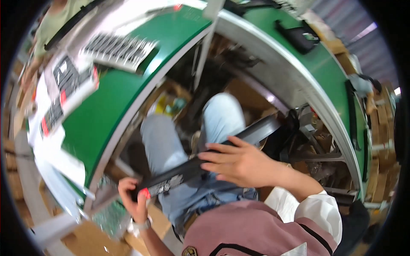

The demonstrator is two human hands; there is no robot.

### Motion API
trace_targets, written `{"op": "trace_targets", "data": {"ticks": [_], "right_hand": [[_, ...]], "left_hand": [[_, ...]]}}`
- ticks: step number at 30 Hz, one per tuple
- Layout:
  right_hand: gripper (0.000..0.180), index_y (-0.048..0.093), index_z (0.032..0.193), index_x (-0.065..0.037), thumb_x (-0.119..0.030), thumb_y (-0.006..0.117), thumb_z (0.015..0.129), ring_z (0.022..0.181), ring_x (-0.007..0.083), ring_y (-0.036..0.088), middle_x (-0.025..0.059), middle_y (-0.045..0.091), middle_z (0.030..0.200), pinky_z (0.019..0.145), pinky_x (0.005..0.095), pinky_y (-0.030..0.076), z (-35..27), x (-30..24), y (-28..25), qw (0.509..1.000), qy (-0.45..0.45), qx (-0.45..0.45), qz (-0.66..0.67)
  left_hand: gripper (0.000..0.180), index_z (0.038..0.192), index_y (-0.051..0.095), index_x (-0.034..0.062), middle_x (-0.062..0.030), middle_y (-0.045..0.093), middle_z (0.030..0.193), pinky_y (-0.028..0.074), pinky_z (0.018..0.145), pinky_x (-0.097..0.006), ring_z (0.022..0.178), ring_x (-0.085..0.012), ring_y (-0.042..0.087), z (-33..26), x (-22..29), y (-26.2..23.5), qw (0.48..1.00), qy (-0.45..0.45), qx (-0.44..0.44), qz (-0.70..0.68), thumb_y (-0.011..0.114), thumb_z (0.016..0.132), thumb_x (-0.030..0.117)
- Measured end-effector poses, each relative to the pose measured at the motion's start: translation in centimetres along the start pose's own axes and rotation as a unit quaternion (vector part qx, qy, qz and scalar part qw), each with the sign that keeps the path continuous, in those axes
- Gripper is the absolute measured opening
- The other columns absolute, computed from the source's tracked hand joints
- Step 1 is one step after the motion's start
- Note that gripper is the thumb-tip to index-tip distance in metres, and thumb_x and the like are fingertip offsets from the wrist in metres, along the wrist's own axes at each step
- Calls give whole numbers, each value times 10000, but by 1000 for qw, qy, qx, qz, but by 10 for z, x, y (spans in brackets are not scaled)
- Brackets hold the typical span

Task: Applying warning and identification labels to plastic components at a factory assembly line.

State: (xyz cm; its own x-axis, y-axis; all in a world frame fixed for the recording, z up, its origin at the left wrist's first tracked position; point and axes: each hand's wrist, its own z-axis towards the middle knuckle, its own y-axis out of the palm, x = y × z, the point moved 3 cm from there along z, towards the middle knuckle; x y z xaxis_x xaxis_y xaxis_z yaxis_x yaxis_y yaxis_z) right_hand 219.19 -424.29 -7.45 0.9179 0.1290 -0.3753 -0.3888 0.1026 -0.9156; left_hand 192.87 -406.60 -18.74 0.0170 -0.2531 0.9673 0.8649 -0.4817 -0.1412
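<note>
A long black bar (160,181) lies slantwise across my lap, its far end up to the right. Near its left end is a printed black label with a red patch. My left hand (133,199) grips that left end, with fingers and thumb curled around it. Over the middle of the bar rests my right hand (244,164), fingers stretched out and slightly spread on its surface. The underside of the bar is hidden.
Label sheets (117,51) and further red-and-black labels (72,81) lie on the green table (104,104) at left. A black plastic part (299,36) sits on the right-hand green table (329,72). Cardboard boxes (380,141) stand far right; another person (365,87) is beyond.
</note>
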Motion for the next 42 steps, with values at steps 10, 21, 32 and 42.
{"op": "trace_targets", "data": {"ticks": [10, 21, 32, 42], "right_hand": [[576, 462, 1342, -74, -275, 657, 839, 1181, 300, 518, 130, 522, 1320, 1003, 449, 387, -101, 295, -179, 766, 354, 280, -457], [501, 659, 675, -48, -542, 698, 747, 603, 318, 628, 142, 634, 654, 550, 405, 480, -144, 286, -257, 701, 283, 549, -358], [417, 667, 831, 43, -343, 792, 735, 535, 188, 564, 109, 581, 606, 562, 288, 455, -292, 80, -314, 535, 262, 688, -415], [328, 497, 580, -94, -164, 816, 604, 456, 188, 476, 26, 463, 563, 414, 285, 347, -243, -17, -219, 762, 95, 347, -538]], "left_hand": [[358, 920, 674, 0, -136, 685, 870, 490, 763, -299, 799, -241, 662, 31, 5, 3, 981, 38, -118, 148, 605, 579, 83], [304, 1024, 646, 13, -101, 667, 952, 475, 843, -293, 886, -201, 617, 32, 49, 14, 967, -236, -15, -93, 622, 733, 98], [120, 866, 586, 38, -102, 640, 904, 529, 776, -447, 841, -248, 629, 225, 166, 394, 807, -310, -403, -301, 588, 754, 83], [1043, 1475, 183, -8, -239, 388, 1421, 259, 1074, -562, 1263, -349, 461, 190, 221, 572, 845, -12, -482, -231, 441, 822, 764]]}}
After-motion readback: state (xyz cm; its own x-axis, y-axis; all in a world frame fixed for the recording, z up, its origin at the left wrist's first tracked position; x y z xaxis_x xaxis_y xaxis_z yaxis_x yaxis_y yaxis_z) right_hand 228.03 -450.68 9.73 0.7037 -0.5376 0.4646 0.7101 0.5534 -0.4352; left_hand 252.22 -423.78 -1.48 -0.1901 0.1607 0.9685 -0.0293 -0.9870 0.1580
